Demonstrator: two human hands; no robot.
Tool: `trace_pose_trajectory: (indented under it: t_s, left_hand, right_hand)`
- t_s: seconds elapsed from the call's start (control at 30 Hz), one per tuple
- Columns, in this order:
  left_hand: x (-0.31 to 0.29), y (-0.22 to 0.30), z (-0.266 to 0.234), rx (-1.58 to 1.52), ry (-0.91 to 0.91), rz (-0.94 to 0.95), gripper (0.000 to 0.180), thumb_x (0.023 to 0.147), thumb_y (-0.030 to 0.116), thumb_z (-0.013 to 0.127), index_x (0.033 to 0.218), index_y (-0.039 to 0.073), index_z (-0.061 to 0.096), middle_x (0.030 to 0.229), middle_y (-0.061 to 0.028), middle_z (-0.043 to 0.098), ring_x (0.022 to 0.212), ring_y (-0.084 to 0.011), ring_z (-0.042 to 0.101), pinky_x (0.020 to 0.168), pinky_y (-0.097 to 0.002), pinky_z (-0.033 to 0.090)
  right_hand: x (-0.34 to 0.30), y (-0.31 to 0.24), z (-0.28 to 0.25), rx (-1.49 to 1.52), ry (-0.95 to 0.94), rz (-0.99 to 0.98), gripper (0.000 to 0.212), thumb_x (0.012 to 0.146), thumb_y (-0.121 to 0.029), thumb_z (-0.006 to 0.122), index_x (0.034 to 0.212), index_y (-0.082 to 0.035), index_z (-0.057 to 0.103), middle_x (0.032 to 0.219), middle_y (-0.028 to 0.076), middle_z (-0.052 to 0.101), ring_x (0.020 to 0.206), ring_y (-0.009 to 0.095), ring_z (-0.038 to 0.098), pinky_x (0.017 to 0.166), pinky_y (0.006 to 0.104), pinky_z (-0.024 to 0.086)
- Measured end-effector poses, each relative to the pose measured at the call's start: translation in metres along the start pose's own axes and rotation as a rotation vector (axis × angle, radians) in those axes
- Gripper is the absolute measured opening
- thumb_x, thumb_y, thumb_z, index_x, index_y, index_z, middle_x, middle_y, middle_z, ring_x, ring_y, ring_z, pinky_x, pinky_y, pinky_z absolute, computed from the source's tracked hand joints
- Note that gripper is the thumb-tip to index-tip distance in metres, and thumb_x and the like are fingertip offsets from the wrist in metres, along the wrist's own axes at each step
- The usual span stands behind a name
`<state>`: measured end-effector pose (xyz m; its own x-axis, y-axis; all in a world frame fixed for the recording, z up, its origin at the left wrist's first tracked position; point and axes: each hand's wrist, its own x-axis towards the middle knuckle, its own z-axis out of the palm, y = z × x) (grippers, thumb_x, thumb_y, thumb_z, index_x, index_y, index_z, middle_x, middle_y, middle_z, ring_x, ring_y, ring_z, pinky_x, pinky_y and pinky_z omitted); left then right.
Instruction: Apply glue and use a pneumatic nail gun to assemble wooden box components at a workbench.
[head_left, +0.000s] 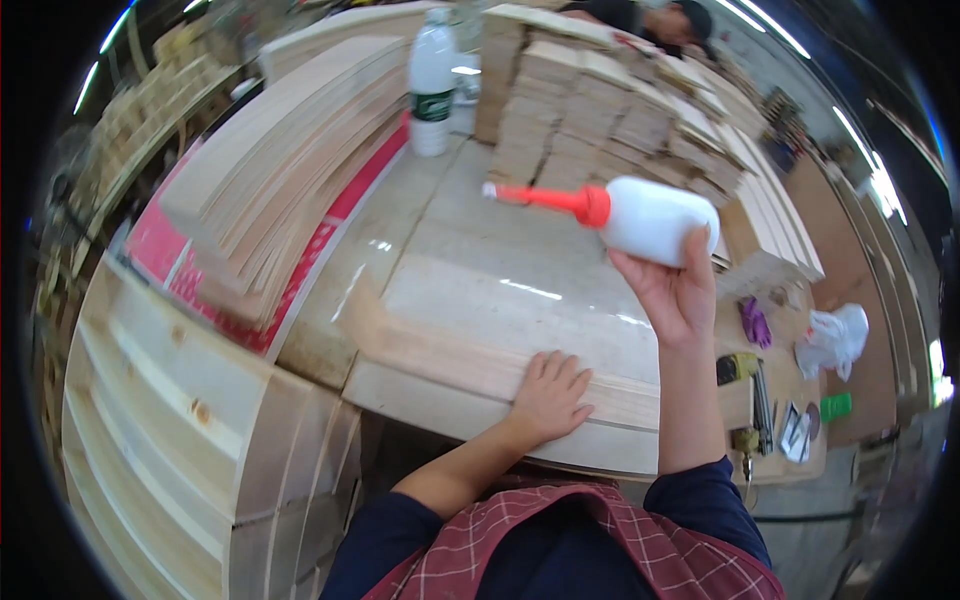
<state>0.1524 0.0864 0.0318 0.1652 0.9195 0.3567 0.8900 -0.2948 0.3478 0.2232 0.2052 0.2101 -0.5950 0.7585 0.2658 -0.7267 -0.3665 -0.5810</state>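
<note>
My right hand (pixel 675 290) grips a white squeeze bottle (pixel 650 212) with a red cap and a long red nozzle. The bottle is raised above the table and tilted onto its side, nozzle pointing left and tipped in white. My left hand (pixel 552 395) lies flat with fingers spread on long pale wooden strips (pixel 450 352) along the table's near edge. The strips lie side by side, and their left end is blurred, lifting or curving away from me. Part of them is hidden under my left hand and behind my right forearm.
Thin curved boards (pixel 290 150) are piled at the left on pink sheeting. A clear plastic bottle (pixel 431 90) stands at the back, beside stacked wood blocks (pixel 590 110). A nail gun (pixel 745 375), purple glove (pixel 755 322) and plastic bag (pixel 835 338) lie at right. Another person (pixel 665 25) is beyond.
</note>
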Motion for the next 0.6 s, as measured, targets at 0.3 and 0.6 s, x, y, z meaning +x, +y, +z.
trace_pose_trajectory:
  t_s: [0.3, 0.6]
  left_hand:
    - [0.001, 0.003, 0.001, 0.118, -0.093, -0.024, 0.057, 0.078, 0.043, 0.051, 0.122, 0.008, 0.045, 0.128, -0.0166, 0.039, 0.119, -0.0348, 0.034, 0.1, -0.0523, 0.019]
    - [0.01, 0.007, 0.002, 0.226, -0.154, -0.033, 0.064, 0.076, 0.043, 0.052, 0.128, 0.007, 0.038, 0.135, -0.0161, 0.031, 0.125, -0.0357, 0.025, 0.101, -0.0544, 0.015]
  right_hand:
    - [-0.136, -0.151, -0.066, -0.097, 0.31, -0.413, 0.057, 0.078, -0.036, 0.062, 0.122, -0.009, 0.04, 0.124, 0.014, 0.043, 0.113, 0.033, 0.045, 0.088, 0.0533, 0.042]
    - [-0.217, -0.208, -0.092, -0.973, 0.697, -0.801, 0.049, 0.068, -0.002, 0.067, 0.111, 0.0, 0.044, 0.096, 0.007, 0.055, 0.087, 0.015, 0.056, 0.078, 0.0307, 0.046]
